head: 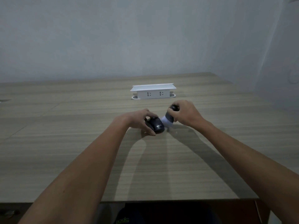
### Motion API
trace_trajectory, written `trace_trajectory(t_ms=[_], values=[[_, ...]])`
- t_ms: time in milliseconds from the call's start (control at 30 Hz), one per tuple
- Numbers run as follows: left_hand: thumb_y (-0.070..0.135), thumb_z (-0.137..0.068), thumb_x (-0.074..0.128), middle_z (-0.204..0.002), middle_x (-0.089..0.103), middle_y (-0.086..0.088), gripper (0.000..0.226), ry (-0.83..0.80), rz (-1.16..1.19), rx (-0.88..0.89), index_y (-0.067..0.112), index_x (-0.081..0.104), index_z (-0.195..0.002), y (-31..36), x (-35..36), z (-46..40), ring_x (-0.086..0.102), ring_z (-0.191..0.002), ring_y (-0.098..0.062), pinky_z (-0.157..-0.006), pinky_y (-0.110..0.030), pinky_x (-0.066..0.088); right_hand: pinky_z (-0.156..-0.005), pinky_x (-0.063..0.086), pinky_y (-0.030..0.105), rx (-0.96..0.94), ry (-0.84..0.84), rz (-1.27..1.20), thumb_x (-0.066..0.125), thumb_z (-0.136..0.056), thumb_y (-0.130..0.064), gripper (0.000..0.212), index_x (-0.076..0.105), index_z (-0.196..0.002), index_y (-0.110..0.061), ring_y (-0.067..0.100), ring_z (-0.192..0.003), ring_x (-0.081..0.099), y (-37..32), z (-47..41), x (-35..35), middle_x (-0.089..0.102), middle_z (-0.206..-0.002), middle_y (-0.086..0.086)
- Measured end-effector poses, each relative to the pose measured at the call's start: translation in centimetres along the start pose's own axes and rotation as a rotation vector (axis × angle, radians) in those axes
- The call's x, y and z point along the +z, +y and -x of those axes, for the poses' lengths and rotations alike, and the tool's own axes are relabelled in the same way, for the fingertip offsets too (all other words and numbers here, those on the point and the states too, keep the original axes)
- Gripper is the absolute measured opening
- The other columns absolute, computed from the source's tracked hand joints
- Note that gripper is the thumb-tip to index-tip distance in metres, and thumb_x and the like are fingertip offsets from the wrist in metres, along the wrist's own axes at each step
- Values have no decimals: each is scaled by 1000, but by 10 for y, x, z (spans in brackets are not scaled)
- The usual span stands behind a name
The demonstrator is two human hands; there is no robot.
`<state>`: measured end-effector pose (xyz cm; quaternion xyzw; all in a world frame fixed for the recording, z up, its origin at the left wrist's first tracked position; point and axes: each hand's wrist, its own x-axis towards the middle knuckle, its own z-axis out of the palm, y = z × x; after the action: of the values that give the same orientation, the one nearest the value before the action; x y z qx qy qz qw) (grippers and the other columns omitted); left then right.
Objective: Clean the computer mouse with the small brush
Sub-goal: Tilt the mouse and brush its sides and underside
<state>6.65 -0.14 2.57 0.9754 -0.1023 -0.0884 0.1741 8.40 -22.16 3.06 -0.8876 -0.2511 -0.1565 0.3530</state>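
A black computer mouse with white lettering rests on the wooden table, tilted a little. My left hand grips it from the left side, thumb under its near edge. My right hand is closed around a small brush with a dark grey handle and pale bristles. The bristle end points down-left and touches the mouse's right side. The brush's dark round top shows above my right fingers.
A white pop-up socket box with two outlets stands on the table behind my hands. A wall rises just past the table's far edge. The table's near edge runs along the bottom, with dark clothing below it.
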Motion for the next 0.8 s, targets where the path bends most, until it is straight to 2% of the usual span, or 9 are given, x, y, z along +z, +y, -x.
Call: trace_trajectory(t_ms=[67,200,333,367,433,500,633,667,800], values=[[46,-66,90,-141,44,2,88,-8,-2,-10,33,52,-145,-1,-1,-2,52,-127,-23,-111,-45,43,-55,51,24,-45,8,-51,65,-86,-18,16,76,-78,-9,8,-53,63,-4,1,-2,67,-57,-2],[49,-64,90,-133,48,2,86,-7,-48,-16,36,54,-141,3,-3,-3,53,-123,-23,-108,-46,45,-46,45,15,-61,-148,-126,65,-91,-22,17,75,-86,-9,1,-42,56,-7,6,0,70,-58,3],[45,-67,90,-136,46,2,89,5,-59,-35,32,50,-145,7,-2,-2,53,-124,-23,-109,-44,44,-56,49,24,-19,20,-8,64,-86,-18,17,76,-81,-7,6,-50,60,5,1,-4,64,-54,-6],[45,-67,90,-136,47,2,88,4,-64,-35,32,50,-144,7,-2,-2,52,-124,-23,-109,-44,44,-56,50,22,-38,31,-38,65,-87,-17,16,76,-82,-7,5,-49,60,3,3,-5,63,-54,-7],[46,-66,90,-130,47,3,86,6,-87,-34,31,52,-142,8,-2,-3,53,-122,-23,-107,-43,45,-48,46,13,-95,-35,-136,66,-91,-18,14,76,-87,-9,1,-43,58,-6,9,-5,66,-55,-3],[46,-66,90,-124,46,6,85,13,-110,-30,30,52,-141,9,-2,-4,54,-119,-23,-105,-42,46,-46,44,13,-131,-130,-132,65,-92,-19,15,76,-89,-9,0,-41,57,-8,14,-1,68,-57,0],[46,-66,90,-132,48,2,86,30,-107,-34,28,52,-141,10,0,-6,54,-118,-22,-104,-40,46,-65,53,27,-76,20,10,66,-88,-19,16,77,-90,-8,12,-65,66,12,6,1,73,-73,3],[46,-66,90,-133,48,1,86,35,-106,-36,28,52,-141,10,1,-6,54,-118,-23,-104,-40,46,-67,51,26,-86,36,12,66,-88,-19,16,78,-90,-9,14,-68,67,12,8,0,74,-76,2],[47,-67,89,-132,47,1,83,54,-120,-17,25,53,-138,11,2,-6,54,-118,-22,-103,-40,47,-51,48,15,-147,-90,-161,67,-93,-20,14,76,-95,-10,2,-49,63,0,23,0,70,-64,-3]])
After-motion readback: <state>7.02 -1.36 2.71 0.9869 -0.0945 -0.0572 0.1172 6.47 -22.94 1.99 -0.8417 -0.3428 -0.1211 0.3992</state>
